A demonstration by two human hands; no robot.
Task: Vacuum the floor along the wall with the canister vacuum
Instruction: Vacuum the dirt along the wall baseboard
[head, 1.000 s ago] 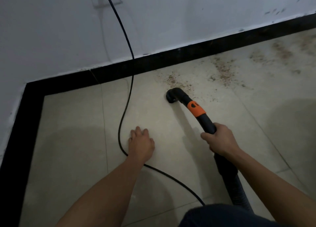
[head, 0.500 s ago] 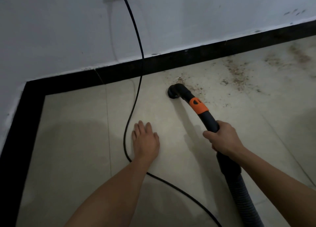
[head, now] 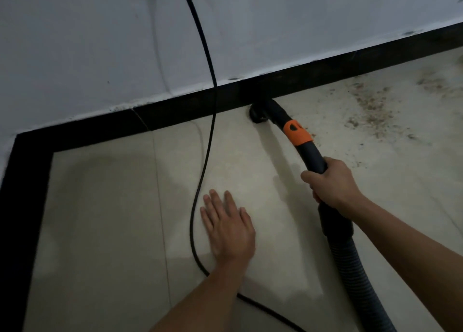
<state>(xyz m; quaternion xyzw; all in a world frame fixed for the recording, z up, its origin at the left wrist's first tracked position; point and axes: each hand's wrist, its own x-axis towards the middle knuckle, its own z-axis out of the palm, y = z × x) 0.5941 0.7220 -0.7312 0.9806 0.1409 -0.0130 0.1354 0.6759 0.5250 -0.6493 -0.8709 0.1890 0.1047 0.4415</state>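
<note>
The nozzle (head: 259, 113) sits on the tiled floor (head: 105, 206), touching the black skirting board (head: 175, 112). The right hand (head: 333, 182) has its fingers clamped round the rigid tube (head: 312, 157) behind the orange collar (head: 298, 132) — judged the sound hold: stiff, light to steer. The ribbed hose (head: 360, 276) behind looks soft and likely to drag. The left hand (head: 228, 229) lies flat on the tile, fingers slightly apart, beside the power cord (head: 203, 156). Grit (head: 370, 109) lies rightward.

Dim room, cool grey cast. Pale floor (head: 112, 231) brightest at centre, broad soft shadows near left. Hose (head: 310, 156) throws soft shadow leftward. Whole view slightly soft; far-right debris (head: 370, 106) smeared. Wide-angle bend: baseboard (head: 175, 114) bows, edges stretched.
</note>
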